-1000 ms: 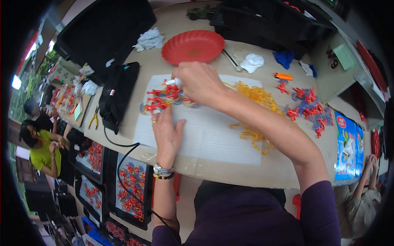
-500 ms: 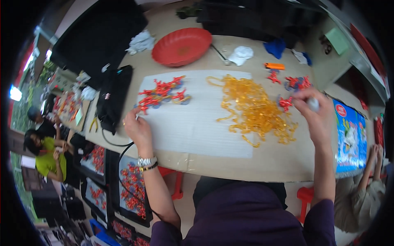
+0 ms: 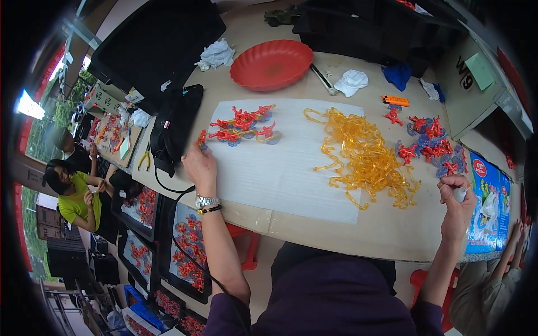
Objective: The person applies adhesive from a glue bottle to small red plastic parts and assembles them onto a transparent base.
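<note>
My left hand (image 3: 200, 166) is at the left edge of a white foam sheet (image 3: 280, 187), its fingertips closed on a small red figure (image 3: 202, 139). Several red figures with yellow and translucent blue parts (image 3: 242, 124) lie on the sheet just beyond it. My right hand (image 3: 458, 206) is curled around a small white bottle-like thing (image 3: 460, 194), mostly hidden by the fingers. Its fingertips are beside a red and blue figure (image 3: 448, 169), one of several on the right. Between the hands lies a tangled heap of translucent yellow strips (image 3: 367, 157).
A red scalloped dish (image 3: 272, 66) stands at the back, with white crumpled cloths (image 3: 351, 82) near it. An orange lighter (image 3: 395, 101) lies back right. A black bag (image 3: 178, 126) and cable border the left side. Trays of figures (image 3: 188, 246) stand lower left; co-workers (image 3: 75, 193) sit beyond.
My right hand has moved nearer and to the right, away from a red figure beside the yellow heap. My left hand stays at the sheet's left edge. The whole view has shifted slightly.
</note>
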Motion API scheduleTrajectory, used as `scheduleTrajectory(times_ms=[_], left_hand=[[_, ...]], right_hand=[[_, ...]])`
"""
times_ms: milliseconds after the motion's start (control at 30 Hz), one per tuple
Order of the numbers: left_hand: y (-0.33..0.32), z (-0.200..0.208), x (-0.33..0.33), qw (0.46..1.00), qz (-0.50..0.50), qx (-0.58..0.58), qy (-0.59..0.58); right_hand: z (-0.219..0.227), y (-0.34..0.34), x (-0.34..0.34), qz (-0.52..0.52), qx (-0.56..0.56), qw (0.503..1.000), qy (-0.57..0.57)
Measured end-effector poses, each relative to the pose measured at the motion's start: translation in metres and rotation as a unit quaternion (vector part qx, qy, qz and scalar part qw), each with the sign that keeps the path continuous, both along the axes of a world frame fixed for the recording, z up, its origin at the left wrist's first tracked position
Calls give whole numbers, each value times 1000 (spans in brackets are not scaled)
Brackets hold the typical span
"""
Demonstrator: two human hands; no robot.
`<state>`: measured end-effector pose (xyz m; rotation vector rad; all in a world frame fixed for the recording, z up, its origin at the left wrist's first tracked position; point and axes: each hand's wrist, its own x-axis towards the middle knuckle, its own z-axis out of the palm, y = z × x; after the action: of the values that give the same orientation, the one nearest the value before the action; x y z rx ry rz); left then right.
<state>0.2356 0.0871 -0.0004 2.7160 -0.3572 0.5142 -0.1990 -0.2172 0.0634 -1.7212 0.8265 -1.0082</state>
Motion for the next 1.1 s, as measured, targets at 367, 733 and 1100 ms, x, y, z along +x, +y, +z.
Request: scheduleTrajectory(times_ms=[367,733,1100], left_hand=[[4,-31,18,995,41,-81,50],[24,-45,26,985,-30,-135,104],[-79,15,-215,902,-336,-227,-151]], right_hand=[[1,11,5,-8,33,999,2],[-17,15,15,23,101,994,33],[-33,-9,-3,-56,-8,986,157]])
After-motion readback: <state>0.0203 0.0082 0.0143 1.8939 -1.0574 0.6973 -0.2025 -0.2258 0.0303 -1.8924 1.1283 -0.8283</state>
